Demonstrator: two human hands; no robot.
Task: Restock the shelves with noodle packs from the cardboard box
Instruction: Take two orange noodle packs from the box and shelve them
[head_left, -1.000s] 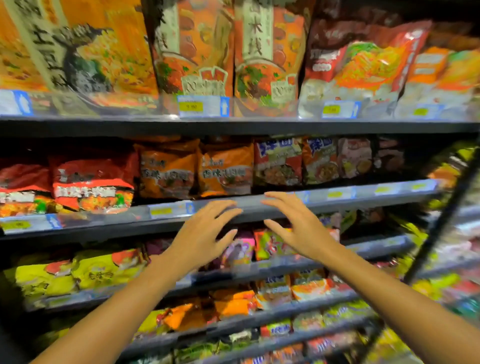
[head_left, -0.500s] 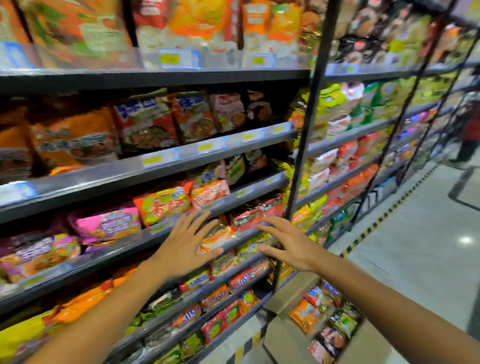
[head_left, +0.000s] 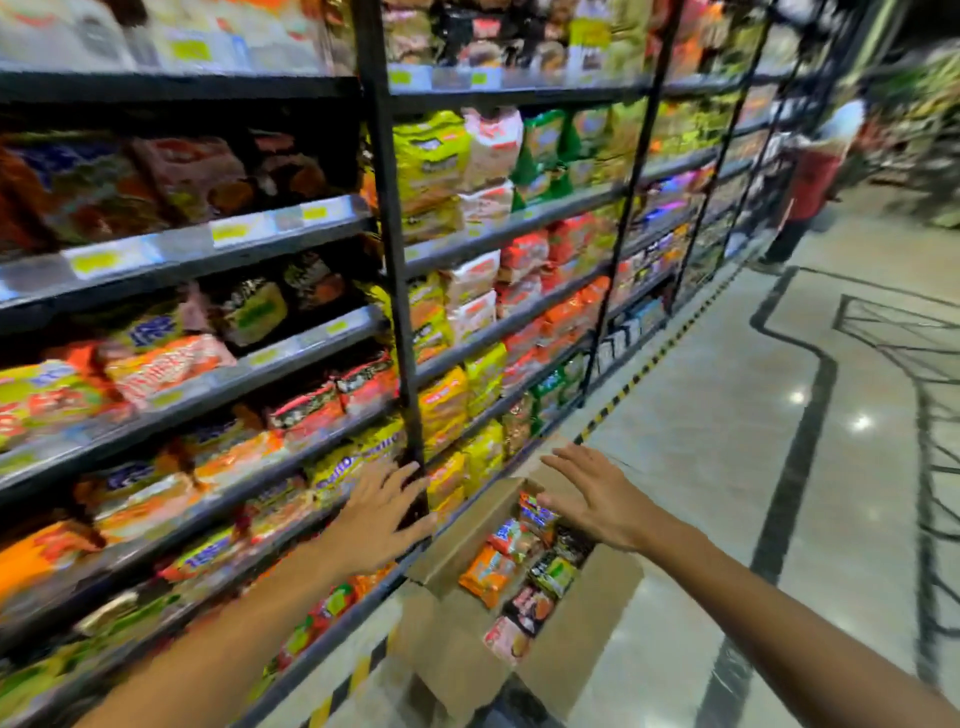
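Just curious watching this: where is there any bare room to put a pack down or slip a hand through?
The floor right of the cardboard box is bare. Both hands hover open above the box, which is packed with noodle packs. The shelves look crowded; blur hides any gaps.

Bare forearms, no sleeves, rings.

Open cardboard box (head_left: 576, 642) on floor, noodle packs (head_left: 519, 571) inside.

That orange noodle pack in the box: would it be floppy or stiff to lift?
The orange noodle pack looks like thin, glossy film, so probably crinkly and a little slippery. It lies loosely among other packs in the cardboard box, suggesting it is light. The contents may crack if squeezed.
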